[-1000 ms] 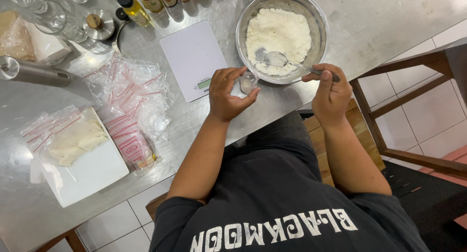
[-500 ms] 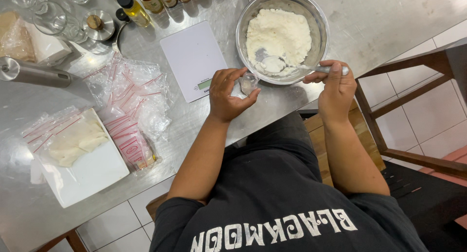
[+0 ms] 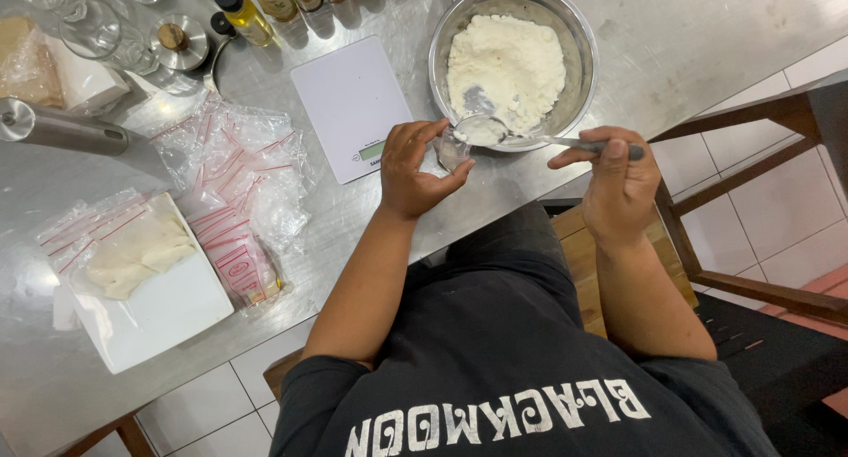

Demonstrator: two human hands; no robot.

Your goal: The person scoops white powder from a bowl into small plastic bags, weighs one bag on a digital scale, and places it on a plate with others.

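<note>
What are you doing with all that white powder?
A person at a steel table holds a small clear bag open with the left hand. The right hand holds a spoon heaped with white powder right at the bag's mouth. The powder comes from the metal bowl. A white scale lies beside it.

I wear a black short-sleeved T-shirt [image 3: 512,369], its fabric slightly faded and creased across the chest. A line of bold white block lettering runs across the front, seen upside down from above. The sleeves end above my elbows, leaving both forearms bare. My left hand [image 3: 415,170] and right hand [image 3: 618,183] carry no rings, watch or gloves.
</note>
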